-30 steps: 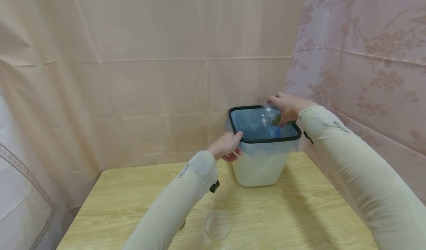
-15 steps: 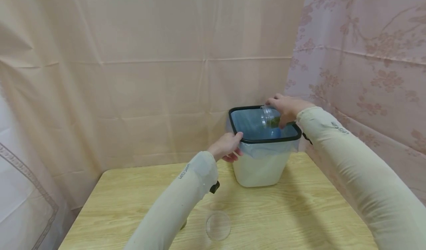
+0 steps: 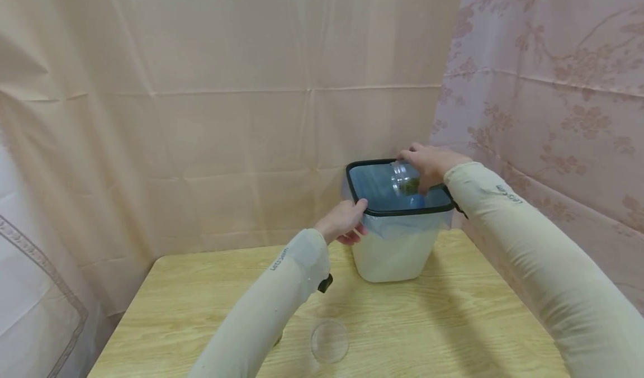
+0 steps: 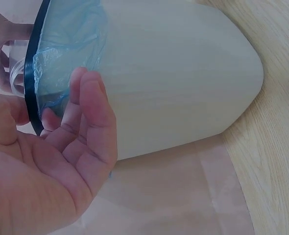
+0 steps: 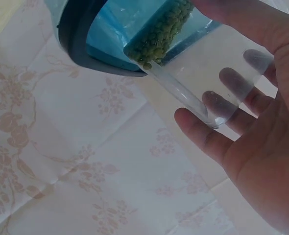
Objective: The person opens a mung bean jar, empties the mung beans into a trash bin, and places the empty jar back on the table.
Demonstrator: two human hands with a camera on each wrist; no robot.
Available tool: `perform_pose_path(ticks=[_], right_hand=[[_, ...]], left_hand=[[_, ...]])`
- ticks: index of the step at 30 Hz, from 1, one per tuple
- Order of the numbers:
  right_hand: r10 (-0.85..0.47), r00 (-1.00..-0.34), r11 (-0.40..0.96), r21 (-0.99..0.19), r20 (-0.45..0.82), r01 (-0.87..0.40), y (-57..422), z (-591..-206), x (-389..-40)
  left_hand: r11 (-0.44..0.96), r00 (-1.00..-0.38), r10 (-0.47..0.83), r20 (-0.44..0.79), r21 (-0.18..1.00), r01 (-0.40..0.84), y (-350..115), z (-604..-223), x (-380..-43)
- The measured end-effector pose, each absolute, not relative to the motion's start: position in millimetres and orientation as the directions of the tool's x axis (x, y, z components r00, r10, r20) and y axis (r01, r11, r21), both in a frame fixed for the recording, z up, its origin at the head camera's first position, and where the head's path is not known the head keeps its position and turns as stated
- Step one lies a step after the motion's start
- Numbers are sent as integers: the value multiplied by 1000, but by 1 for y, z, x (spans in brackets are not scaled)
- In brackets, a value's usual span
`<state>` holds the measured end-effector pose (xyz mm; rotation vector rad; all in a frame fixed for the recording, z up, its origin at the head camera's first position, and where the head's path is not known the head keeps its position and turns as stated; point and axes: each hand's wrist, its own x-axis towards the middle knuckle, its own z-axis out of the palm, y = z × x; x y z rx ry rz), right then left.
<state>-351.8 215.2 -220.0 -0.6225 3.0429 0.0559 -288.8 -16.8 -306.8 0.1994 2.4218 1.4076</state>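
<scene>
My right hand (image 3: 432, 165) grips a clear plastic jar (image 3: 405, 179), tilted on its side over a cream trash bin (image 3: 394, 258). In the right wrist view, small green beans (image 5: 161, 36) gather toward the jar's mouth end, and my fingers lie around its clear wall. My left hand (image 3: 344, 221) holds the bin's black rim (image 3: 402, 212) at its near left corner. Its thumb lies over the rim and the other fingers curl loosely outside, as the left wrist view shows. A translucent blue liner (image 4: 68, 39) lines the bin and folds over its outside.
A clear round lid (image 3: 329, 340) lies on the wooden table (image 3: 402, 327) near the front. Behind my left forearm a small object (image 3: 279, 339) is mostly hidden. A beige curtain (image 3: 226, 115) hangs behind the table, a flowered one (image 3: 563, 109) at the right.
My right hand has moved slightly left and down with the jar, farther over the bin's opening. The left hand stays on the rim.
</scene>
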Motion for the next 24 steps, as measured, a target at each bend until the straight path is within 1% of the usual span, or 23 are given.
perform_pose_path(ticks=[12,19,24], right_hand=[[-397,-916,915,49,-55,-400,208,-218,-348],[-414,-907,901,109,-69,-420,206,-216,-350],[-439,-897,891,99,-61,-443,204,-217,-352]], left_hand=[[491,-936,291,-200,871,-33,-16,-306,-284],[491,-938,285,-199,871,-36,-15,-309,-284],[477,-939,285,-194,878,-36,-16,-309,-285]])
